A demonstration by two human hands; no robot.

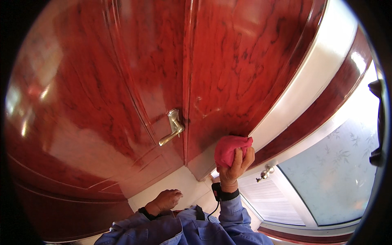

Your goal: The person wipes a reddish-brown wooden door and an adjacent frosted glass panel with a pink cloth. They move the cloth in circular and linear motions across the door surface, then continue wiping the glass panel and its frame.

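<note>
In my right hand (235, 168) is a bunched pink cloth (226, 151). The cloth is up against the lower right edge of a glossy red wood-grain panel (232, 76), beside a pale strip of wall (294, 95). My left hand (166, 199) hangs low in front of my body, its fingers curled in with nothing visible in them. Ahead and to the left stands a red wood-grain door (150, 82). It carries a brass-coloured lever handle (174, 127), apart from both hands.
On the right is a white-framed door with a frosted, leaf-patterned glass pane (333, 171) and a round metal knob (268, 170). A dark red frame (312, 122) runs beside it. Light floor tiles (162, 185) show below the red door.
</note>
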